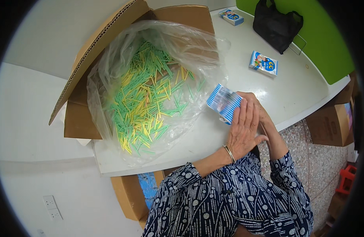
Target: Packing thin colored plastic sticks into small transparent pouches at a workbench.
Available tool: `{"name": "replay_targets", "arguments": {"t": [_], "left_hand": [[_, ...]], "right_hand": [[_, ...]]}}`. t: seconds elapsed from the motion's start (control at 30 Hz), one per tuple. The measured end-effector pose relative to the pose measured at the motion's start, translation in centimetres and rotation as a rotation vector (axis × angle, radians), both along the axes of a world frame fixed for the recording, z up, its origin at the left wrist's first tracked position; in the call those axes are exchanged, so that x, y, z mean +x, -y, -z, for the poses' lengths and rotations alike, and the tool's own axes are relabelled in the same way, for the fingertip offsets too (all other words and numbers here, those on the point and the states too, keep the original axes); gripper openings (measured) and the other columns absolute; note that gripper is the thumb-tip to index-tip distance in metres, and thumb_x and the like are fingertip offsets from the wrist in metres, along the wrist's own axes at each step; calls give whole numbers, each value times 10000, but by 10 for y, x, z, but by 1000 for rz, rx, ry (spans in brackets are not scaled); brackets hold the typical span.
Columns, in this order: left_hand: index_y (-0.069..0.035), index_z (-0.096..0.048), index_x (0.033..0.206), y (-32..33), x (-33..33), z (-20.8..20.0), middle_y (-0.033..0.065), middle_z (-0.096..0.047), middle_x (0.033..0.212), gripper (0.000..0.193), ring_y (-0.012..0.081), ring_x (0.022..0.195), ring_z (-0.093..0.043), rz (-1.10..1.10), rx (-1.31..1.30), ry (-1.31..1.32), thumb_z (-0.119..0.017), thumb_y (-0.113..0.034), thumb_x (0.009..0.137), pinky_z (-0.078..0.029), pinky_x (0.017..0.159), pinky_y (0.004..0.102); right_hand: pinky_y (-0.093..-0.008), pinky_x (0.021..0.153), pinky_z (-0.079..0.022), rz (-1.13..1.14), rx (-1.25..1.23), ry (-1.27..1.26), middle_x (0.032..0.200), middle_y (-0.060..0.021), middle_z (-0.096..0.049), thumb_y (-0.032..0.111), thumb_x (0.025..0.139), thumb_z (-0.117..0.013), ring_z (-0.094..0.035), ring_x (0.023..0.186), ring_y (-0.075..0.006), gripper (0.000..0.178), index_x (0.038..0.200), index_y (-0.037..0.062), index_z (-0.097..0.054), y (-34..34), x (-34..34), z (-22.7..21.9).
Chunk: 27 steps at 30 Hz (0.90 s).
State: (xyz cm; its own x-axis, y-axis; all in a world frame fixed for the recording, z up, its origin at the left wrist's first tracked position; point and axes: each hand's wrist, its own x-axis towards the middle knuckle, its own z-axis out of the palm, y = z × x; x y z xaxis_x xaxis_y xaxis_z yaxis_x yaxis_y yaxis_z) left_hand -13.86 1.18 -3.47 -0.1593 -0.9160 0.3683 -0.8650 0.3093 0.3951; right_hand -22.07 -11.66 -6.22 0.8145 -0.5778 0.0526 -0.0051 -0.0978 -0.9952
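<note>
Your left grip [245,124] lay flat, fingers straight, over one end of the blue-and-white box [220,102]; your right grip [258,106] was mostly hidden behind, its closure impossible to tell. Held near the tabletop's [294,89] front edge, the box could have slipped if pressed unevenly. Its long axis slanted, free end away and left toward the clear bag [97,87].

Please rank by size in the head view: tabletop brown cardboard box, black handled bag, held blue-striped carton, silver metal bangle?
1. Tabletop brown cardboard box
2. Black handled bag
3. Held blue-striped carton, partly covered
4. Silver metal bangle
</note>
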Motion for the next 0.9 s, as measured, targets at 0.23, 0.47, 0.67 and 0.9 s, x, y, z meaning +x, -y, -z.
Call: {"name": "replay_targets", "arguments": {"t": [0.23,0.47,0.67,0.9], "left_hand": [[93,-183,1407,-11,-9,1,277,-179,1475,925,448,1389,-94,169,-48,-172,-533,-528,818,-109,1123,523],[65,-347,1337,-24,2,-19,248,-310,1425,669,419,1348,-261,392,-159,-315,-496,-423,904,-272,1083,486],[43,-523,1195,-35,51,-28,216,-447,1336,485,405,1285,-376,195,-86,-303,-652,-245,826,-337,1036,465],[40,-592,1084,-58,76,-18,200,-476,1313,376,393,1260,-413,28,-21,-274,-702,-93,750,-357,1010,453]], "right_hand": [[-201,723,-487,72,401,91,940,-59,-665,253,842,-636,-596,827,-77,414,1116,-55,-601,-13,12,-26],[-228,747,-472,162,248,-198,929,-51,-666,334,816,-670,-606,776,-121,428,1039,-29,-647,6,6,-23],[-366,743,-448,237,-751,-736,871,-159,-581,439,789,-663,-553,869,-285,466,993,22,-624,5,19,-53],[-382,785,-432,380,-859,-366,945,-141,-563,286,779,-691,-513,910,-306,368,982,-9,-607,-11,32,-21]]}}
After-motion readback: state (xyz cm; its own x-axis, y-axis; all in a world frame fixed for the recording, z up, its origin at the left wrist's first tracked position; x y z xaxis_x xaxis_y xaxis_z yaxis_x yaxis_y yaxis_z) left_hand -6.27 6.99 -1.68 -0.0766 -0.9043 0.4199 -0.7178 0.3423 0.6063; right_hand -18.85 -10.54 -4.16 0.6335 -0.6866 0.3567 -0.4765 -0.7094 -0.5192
